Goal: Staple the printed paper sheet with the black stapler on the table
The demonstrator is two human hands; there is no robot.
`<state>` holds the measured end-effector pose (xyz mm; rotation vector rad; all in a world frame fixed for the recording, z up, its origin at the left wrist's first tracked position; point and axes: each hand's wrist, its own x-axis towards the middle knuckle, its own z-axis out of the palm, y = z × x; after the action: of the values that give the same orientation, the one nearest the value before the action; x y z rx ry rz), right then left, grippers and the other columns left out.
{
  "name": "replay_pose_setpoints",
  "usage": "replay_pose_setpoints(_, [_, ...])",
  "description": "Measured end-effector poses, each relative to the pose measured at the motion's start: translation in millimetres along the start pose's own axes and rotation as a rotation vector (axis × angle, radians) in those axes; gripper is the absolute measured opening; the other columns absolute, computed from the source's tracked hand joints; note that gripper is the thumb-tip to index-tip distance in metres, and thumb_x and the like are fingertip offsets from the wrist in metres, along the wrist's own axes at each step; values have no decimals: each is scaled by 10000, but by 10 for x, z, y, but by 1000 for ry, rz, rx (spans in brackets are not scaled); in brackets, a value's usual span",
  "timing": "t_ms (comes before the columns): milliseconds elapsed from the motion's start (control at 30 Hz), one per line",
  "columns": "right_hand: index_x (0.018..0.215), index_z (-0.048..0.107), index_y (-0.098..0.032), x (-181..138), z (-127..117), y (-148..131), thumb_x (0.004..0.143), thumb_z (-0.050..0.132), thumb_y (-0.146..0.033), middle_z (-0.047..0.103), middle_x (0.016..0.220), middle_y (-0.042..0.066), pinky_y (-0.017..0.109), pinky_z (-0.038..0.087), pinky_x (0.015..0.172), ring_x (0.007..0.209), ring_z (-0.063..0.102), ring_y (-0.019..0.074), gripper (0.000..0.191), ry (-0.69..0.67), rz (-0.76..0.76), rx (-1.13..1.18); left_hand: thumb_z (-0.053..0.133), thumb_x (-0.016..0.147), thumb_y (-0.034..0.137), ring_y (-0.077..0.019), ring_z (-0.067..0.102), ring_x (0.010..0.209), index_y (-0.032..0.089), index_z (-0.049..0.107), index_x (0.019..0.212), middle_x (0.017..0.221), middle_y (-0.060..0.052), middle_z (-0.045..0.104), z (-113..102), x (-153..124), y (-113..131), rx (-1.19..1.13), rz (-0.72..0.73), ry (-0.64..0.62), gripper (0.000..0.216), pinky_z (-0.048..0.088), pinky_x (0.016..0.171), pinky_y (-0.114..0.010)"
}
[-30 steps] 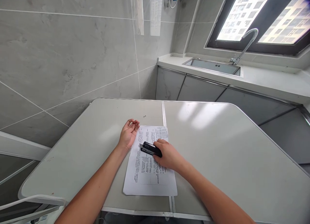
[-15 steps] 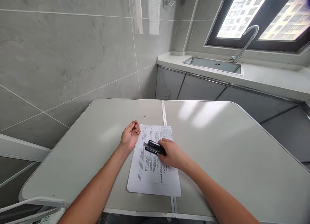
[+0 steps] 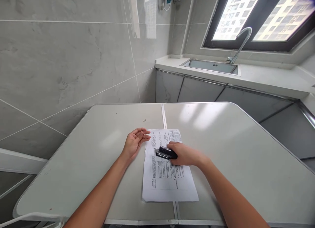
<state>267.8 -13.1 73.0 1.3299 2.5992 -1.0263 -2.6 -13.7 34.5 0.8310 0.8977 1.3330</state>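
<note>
Printed paper (image 3: 169,188) lies flat across the table's seam; whether it is one sheet or a stack I cannot tell. Over its middle, my right hand (image 3: 183,154) grips a black stapler (image 3: 166,152) at its rear, with the nose facing left. The stapler's jaws are apart at the front. My left hand (image 3: 135,142) rests at the paper's upper left edge, palm turned inward. Its fingers are stretched out, and their tips reach the paper's corner. Nothing shows between them.
A few tiny staple-like bits (image 3: 144,120) lie beyond the paper on the pale folding table (image 3: 118,185). A white rail-like frame (image 3: 36,215) is at the lower left. Behind stand a counter (image 3: 265,77) with a sink (image 3: 211,66) and faucet (image 3: 242,44).
The paper has shifted right and turned slightly, and the stapler has moved right with my right hand. My left hand's curled fingers have straightened toward the paper's corner. The camera view has shifted slightly.
</note>
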Motion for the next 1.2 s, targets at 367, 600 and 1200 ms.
replay_pose_setpoints(367, [1035,645,-248,17,-97,38,863,814,-473,642,1037,50,361,516,819,958,616,221,329,624,-381,228,840,812,569,-89,472,504,148,829,920,551,-23,603,81,-187,-24,329,78,-312,435,325,483,-213])
replay_pose_setpoints(600, [1249,683,-283,178,353,-312,992,625,-151,659,1015,62,371,503,810,873,558,191,294,895,-730,-52,887,787,451,-141,578,531,141,834,821,582,-53,659,152,-260,20,335,47,-438,316,462,544,-265])
replay_pose_setpoints(1200, [1109,714,-266,154,245,-110,938,662,-136,678,984,67,386,517,742,822,600,202,221,1169,-634,-152,824,829,564,-126,507,549,168,757,1294,602,-9,587,51,-248,-40,345,132,-428,615,381,542,-254])
